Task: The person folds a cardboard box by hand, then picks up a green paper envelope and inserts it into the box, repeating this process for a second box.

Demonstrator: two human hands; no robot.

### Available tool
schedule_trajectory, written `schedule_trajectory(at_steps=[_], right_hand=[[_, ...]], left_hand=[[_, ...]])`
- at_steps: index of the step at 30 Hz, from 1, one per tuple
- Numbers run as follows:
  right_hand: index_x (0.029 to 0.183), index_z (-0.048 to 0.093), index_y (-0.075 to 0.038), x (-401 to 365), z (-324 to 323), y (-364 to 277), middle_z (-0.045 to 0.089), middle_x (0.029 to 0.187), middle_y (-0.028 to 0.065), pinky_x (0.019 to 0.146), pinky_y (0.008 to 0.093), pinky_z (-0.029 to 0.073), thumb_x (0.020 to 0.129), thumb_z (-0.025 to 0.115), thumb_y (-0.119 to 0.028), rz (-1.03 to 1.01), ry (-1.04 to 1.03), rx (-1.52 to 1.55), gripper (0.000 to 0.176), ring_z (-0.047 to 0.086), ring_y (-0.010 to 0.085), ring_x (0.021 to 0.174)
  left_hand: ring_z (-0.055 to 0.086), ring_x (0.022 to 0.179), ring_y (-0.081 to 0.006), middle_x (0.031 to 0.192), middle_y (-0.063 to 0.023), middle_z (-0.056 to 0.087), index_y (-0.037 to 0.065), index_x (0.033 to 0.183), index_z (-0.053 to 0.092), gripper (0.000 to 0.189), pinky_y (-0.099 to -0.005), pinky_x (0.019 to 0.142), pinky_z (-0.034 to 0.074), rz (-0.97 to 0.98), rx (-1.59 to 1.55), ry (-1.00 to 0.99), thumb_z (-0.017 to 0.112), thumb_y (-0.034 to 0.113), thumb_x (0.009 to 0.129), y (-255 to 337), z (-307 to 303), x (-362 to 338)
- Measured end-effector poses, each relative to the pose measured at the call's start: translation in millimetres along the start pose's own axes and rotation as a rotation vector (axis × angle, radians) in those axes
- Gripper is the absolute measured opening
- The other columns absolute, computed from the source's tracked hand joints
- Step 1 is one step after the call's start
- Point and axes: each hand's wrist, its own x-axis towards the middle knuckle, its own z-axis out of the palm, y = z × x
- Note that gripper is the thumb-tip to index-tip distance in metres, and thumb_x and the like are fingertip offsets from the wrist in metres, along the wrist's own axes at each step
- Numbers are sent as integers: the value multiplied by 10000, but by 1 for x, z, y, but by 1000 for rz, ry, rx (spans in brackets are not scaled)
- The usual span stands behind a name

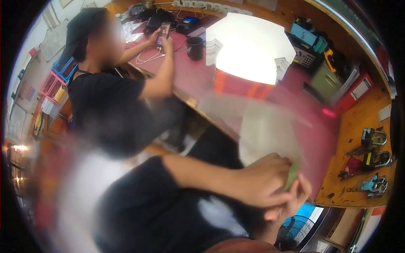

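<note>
A pale, translucent sheet-like thing [265, 130] is smeared by motion above the person's hands. At its lower end, my left hand [263, 179] has its fingers curled closed on it. My right hand [298, 195] is close beside the left, its fingers pinched at a small green piece [292, 175] between the hands. Whether the green piece is part of the pale thing cannot be made out. Beyond them, a bright white panel with stepped side edges [249, 50] stands over an orange-red patterned surface [240, 86] on the dark red tabletop [320, 135].
A co-worker in black [109, 92] sits at the left, holding a phone [164, 33]. A dark mug [194, 48] stands near cables. Rightward are a red binder [356, 90], a green box [327, 82] and padlocks [373, 137]. A fan [297, 227] is below.
</note>
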Motion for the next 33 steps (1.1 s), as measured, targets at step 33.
schedule_trajectory(at_steps=[33], right_hand=[[1152, 586, -87, -45, -33, 45, 561, 1106, 74, 930, 413, 493, 866, 785, -394, 190, 308, 203, 464, 569, 242, 1066]], left_hand=[[539, 762, -208, 716, -5, 518, 103, 678, 535, 283, -402, 774, 417, 468, 41, 54, 764, 231, 784, -3, -12, 19]])
